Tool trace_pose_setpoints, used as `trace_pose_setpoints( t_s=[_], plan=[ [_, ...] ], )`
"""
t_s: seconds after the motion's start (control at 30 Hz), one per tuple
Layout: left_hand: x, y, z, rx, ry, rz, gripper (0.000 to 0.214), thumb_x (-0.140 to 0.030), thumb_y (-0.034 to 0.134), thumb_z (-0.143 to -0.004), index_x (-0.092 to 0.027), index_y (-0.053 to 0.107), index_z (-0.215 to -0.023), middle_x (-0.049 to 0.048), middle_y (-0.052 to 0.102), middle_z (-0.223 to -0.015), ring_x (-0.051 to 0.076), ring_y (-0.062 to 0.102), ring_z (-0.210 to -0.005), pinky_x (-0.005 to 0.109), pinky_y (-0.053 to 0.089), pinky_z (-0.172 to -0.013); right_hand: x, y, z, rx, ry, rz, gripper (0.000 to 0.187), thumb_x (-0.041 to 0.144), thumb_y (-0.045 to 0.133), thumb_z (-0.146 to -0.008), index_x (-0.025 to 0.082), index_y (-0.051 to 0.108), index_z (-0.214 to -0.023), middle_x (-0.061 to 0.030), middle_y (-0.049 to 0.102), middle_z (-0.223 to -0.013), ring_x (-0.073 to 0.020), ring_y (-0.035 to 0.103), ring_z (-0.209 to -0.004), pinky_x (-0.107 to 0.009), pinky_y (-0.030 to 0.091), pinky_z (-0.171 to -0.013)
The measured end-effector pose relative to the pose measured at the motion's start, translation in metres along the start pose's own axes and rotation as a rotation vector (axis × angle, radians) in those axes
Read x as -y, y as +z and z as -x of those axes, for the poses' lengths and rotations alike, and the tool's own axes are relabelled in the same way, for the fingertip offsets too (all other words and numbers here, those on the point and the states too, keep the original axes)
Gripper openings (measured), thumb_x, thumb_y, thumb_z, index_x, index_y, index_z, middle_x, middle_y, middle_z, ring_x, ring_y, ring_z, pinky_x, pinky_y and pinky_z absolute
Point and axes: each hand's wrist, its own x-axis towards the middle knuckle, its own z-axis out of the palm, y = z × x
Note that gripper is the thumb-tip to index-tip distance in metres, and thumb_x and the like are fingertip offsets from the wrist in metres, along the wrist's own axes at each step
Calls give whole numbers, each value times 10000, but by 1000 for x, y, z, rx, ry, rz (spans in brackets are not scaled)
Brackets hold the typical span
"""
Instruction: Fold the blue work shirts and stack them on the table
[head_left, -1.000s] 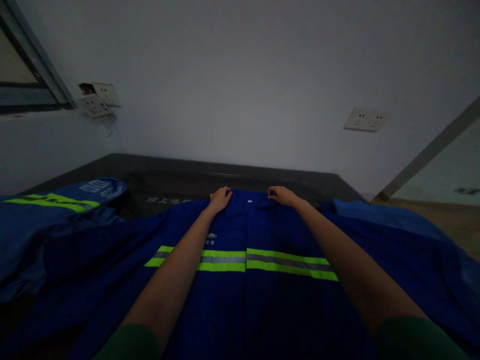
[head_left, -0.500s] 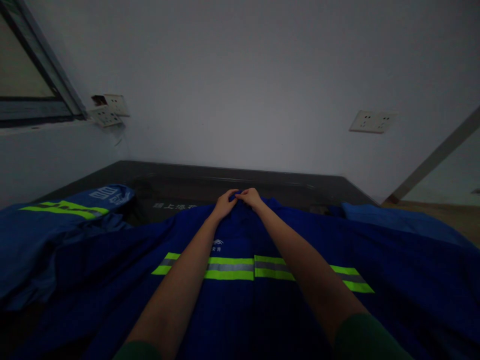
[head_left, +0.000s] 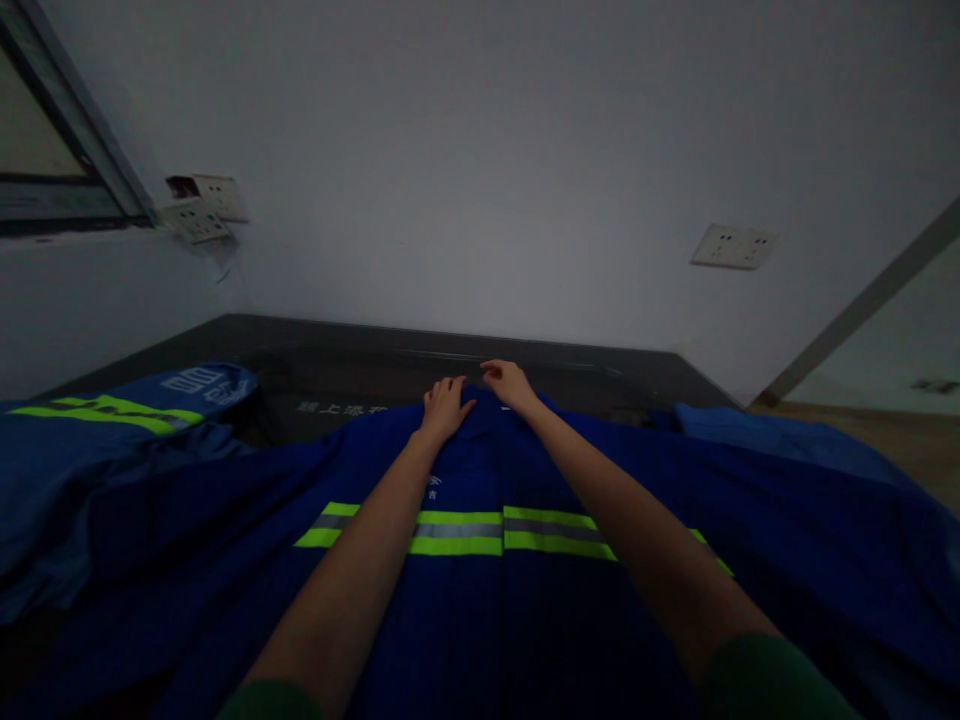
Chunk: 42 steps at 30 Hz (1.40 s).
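A dark blue work jacket (head_left: 480, 600) with a yellow-green and grey reflective band lies spread front-up before me. Both my arms reach across it to the collar at its far end. My left hand (head_left: 444, 405) lies flat on the left side of the collar, fingers stretched out. Just to its right, my right hand (head_left: 508, 383) has its fingers curled over the collar's top edge. The two hands are a small gap apart.
Another blue garment (head_left: 112, 420) with a reflective stripe and white print lies at the left. A lighter blue cloth (head_left: 757, 425) shows at the right. All rest on a dark tabletop (head_left: 360, 360) against a white wall with sockets (head_left: 733, 246).
The hands came together from the collar's two sides to its middle, pinching it half a second ago. They have now parted slightly, and the left hand has flattened.
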Motion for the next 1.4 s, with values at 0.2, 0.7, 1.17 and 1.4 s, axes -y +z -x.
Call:
trace_pose_setpoints(
  t_s=[0.2, 0.7, 1.17, 1.4],
  plan=[
    [-31, 9, 7, 74, 175, -180, 493, -227, 423, -938, -45, 410, -1395, 183, 426, -1459, 245, 369, -1364, 349, 253, -1146, -51, -74, 17, 14, 26, 308, 217, 195, 602, -833, 173, 717, -1016, -70, 716, -998, -182, 648, -935, -286, 475, -871],
    [-36, 14, 13, 200, 88, -244, 518, -381, 378, -956, -157, 421, -1421, 124, 340, -1525, 262, 236, -1438, 535, 111, -1171, -116, -52, 89, -103, -74, 413, 583, 315, 647, -831, 160, 479, -1367, -145, 472, -1419, -271, 405, -1331, -477, 303, -1106],
    [-118, 48, -23, 320, 28, 68, 311, -308, 473, -931, -123, 695, -1047, 142, 699, -1108, 226, 642, -1068, 284, 465, -909, -120, -47, 88, -61, -69, 193, 506, 246, 616, -849, 225, 526, -1346, -80, 607, -1294, -210, 539, -1207, -369, 400, -1030],
    [-127, 60, -22, 266, -85, 63, 270, -339, 444, -943, -189, 668, -955, 124, 706, -1075, 274, 639, -1062, 396, 456, -897, -123, -73, 70, -41, 113, 387, 281, 256, 495, -929, 181, 705, -1100, -139, 652, -1163, -245, 570, -1132, -352, 430, -961]
  ],
)
